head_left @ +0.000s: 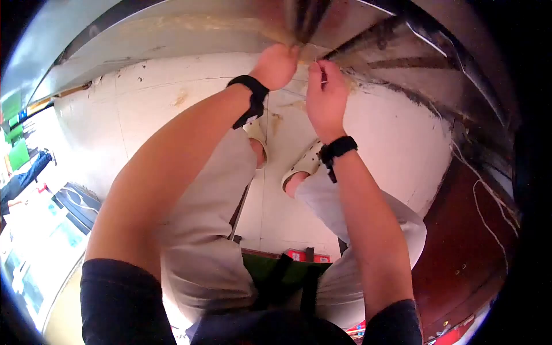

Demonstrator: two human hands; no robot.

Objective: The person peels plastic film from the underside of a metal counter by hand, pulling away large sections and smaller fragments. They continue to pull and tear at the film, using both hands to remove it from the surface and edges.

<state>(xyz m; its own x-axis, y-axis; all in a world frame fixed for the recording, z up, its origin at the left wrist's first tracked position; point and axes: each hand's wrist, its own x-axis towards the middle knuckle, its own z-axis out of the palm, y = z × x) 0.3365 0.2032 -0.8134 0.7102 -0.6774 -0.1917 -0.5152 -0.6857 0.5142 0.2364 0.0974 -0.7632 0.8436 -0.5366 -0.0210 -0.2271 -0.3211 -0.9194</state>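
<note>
A head-worn view looks down past the person's knees to both bare hands, raised together at the far edge of a pale tiled floor. The left hand is clenched in a fist around the lower end of a bundle of fibres, dark and tan strands that rise straight above the fist and leave the frame. Just beside that fist, on its right and slightly below, the right hand has fingertips pinched together near the bundle's base. It seems to be nipping a thin pale strand that runs below the left fist, though the strand is too fine to tell for sure. Each wrist wears a black wristband. Behind and above the grip curves a dull metal sheet. Below the hands, two white sandals rest on the floor. Well off to the right of the grip, loose strings trail over a dark red surface. The work in hand looks like fine handling of one strand against a held bundle. It would probably go best if the left fist stays tight and still, while the right fingertips work close to the fist, so the fibres do not spread or slip.
</note>
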